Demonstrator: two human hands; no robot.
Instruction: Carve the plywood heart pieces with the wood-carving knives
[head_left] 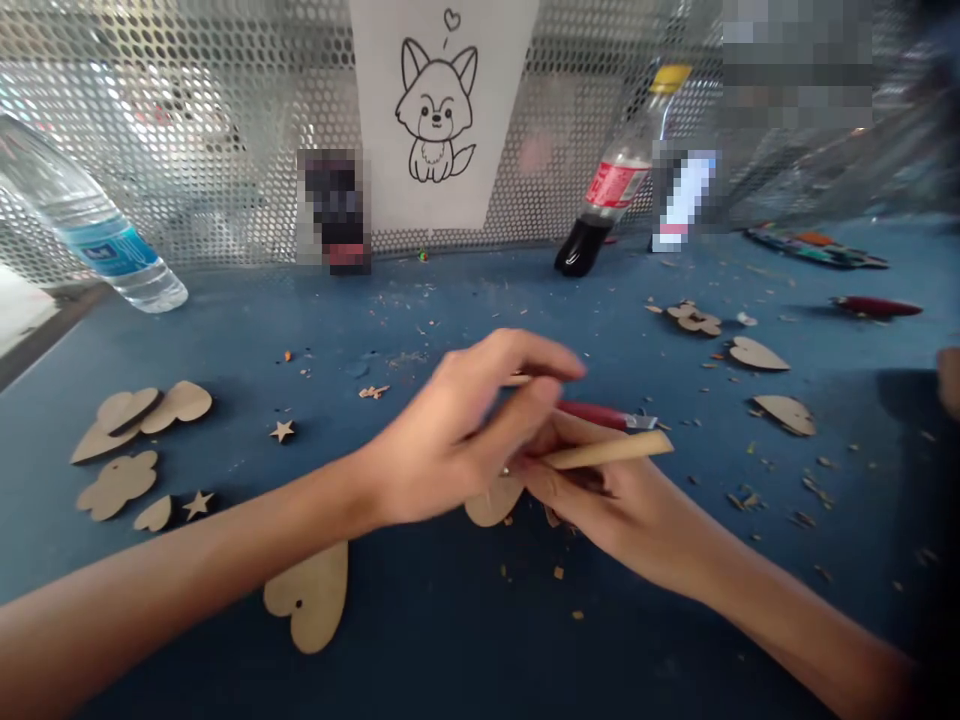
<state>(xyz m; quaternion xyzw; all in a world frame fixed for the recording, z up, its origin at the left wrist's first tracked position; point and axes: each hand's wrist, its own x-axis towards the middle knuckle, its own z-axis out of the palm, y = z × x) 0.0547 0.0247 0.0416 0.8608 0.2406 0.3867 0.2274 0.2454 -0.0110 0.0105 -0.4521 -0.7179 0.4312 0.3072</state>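
Observation:
My right hand point(592, 480) is closed around a tool with a pale wooden handle point(615, 452); its working end is hidden near my fingertips. Over it hovers my left hand point(465, 430), slightly blurred, thumb and forefinger bent and apart, with no object visible in its grip. Under both hands shows part of a flat, rounded wooden piece point(493, 503). Just behind my right hand lies a craft knife with a dark red handle point(600, 413). A larger wooden heart with a small hole point(315, 600) rests below my left forearm.
Wooden cutouts point(124, 480) and small stars point(283, 431) lie at left, more hearts point(757, 353) at right. Shavings dot the blue table point(420, 660). A water bottle point(112, 245), a cola bottle point(615, 185) and a fox drawing point(495, 120) stand by the mesh. Another red-handled tool point(877, 306) lies right.

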